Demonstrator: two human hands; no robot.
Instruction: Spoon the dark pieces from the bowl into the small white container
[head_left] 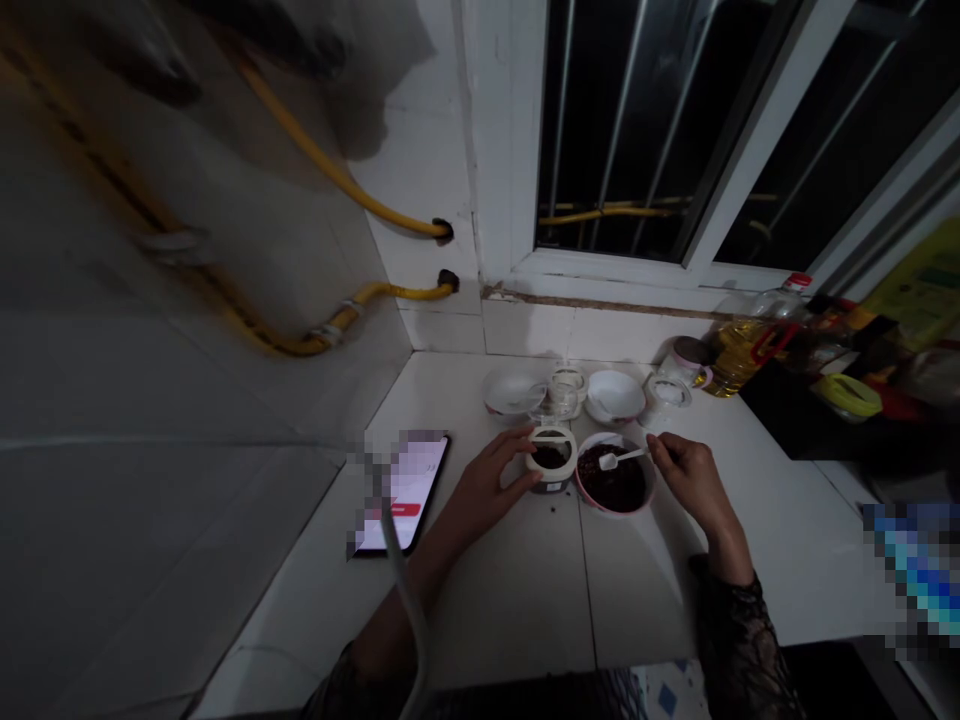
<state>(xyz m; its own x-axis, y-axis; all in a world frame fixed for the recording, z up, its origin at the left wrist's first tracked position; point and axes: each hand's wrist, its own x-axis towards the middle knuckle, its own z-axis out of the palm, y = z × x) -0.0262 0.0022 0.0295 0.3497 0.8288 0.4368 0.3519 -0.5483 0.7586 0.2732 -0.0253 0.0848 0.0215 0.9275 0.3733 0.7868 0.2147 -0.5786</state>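
Observation:
My left hand [491, 480] has its thumb and fingers curved around a small open jar [553, 483] standing on the counter. Dark contents show inside the jar under its pale rim. Pinched in my right hand [686, 475] is the handle of a small white spoon [609, 461]. The spoon's head is over a pink-rimmed bowl [651, 498], which stands just right of the jar. Dark, wet-looking contents [611, 488] fill much of that bowl. Whether the spoon touches them I cannot tell.
A lit phone [420, 480] lies left of my left forearm, with a pale cable [405, 590] in front. Behind the jar stand two white bowls [514, 390] and clear jars [559, 398]. An oil bottle [739, 350] and a lidded jar [686, 360] are at the back right, below the window.

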